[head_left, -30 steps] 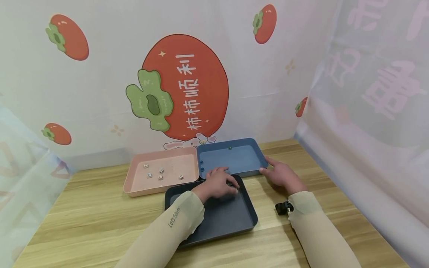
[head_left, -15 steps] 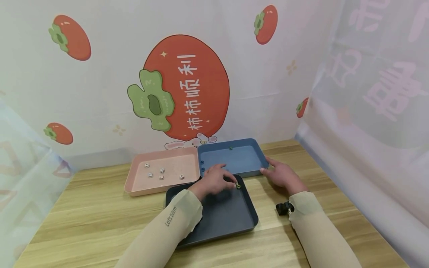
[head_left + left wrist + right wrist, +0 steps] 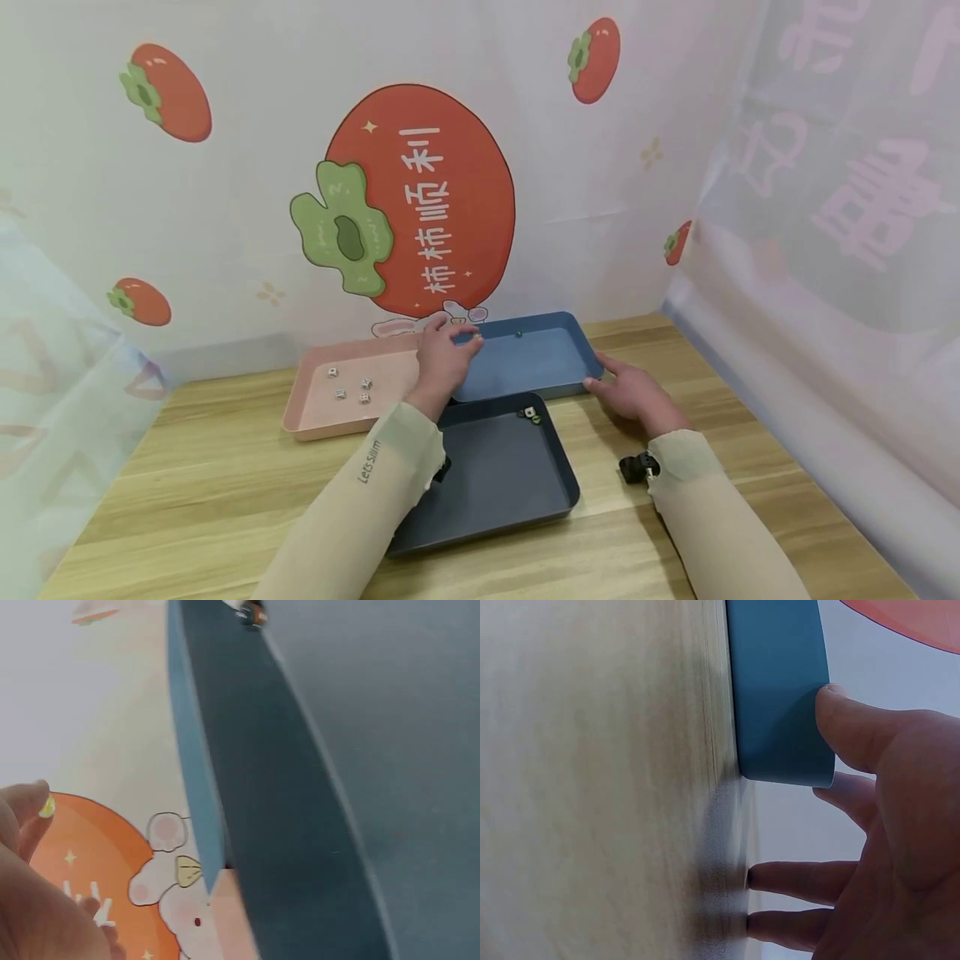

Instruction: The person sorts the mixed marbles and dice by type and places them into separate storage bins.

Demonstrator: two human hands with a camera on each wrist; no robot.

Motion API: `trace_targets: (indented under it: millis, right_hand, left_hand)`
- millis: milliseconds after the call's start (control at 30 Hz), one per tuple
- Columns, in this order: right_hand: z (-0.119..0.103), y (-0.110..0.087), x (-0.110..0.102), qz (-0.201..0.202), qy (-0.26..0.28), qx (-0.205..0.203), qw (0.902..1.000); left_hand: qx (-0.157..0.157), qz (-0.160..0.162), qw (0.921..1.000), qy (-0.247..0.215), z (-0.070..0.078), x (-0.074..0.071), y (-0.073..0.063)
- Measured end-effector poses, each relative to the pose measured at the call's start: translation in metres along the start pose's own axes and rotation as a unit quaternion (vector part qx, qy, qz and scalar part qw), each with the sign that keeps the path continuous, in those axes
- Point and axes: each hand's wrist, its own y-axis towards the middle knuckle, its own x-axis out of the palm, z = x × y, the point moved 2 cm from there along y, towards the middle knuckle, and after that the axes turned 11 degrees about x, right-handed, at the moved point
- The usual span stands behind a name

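My left hand is raised over the place where the pink tray and the blue tray meet. Its thumb and fingertip pinch a small yellow marble, seen in the left wrist view. The marbles at the blue tray's left end are hidden behind this hand. My right hand grips the blue tray's near right corner, thumb on the rim and forefinger behind the wall; two other fingertips touch the table. In the dark tray, a white die and a green marble lie in the far right corner.
Several white dice lie spread in the pink tray. A green marble sits by the blue tray's back wall. The trays stand together on a wooden table, with a printed cloth hanging behind it.
My left hand has left the dark tray's far right corner with the yellow marble, moving up and left to the pink and blue trays. My right hand has kept its grip.
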Motion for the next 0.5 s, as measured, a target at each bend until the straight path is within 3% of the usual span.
trace_targets:
  millis: [167,500]
  right_hand:
    - [0.0001,-0.0011,0.0,0.002,-0.001,-0.001,1.0]
    - [0.0015,0.0006,0.0007,-0.001,0.003,0.007,1.0]
  left_hand:
    - [-0.001,0.016,0.9985,0.052,-0.0058,0.0057,0.0006]
    - [-0.012,0.007,0.9974,0.071,-0.0093,0.0083,0.0035]
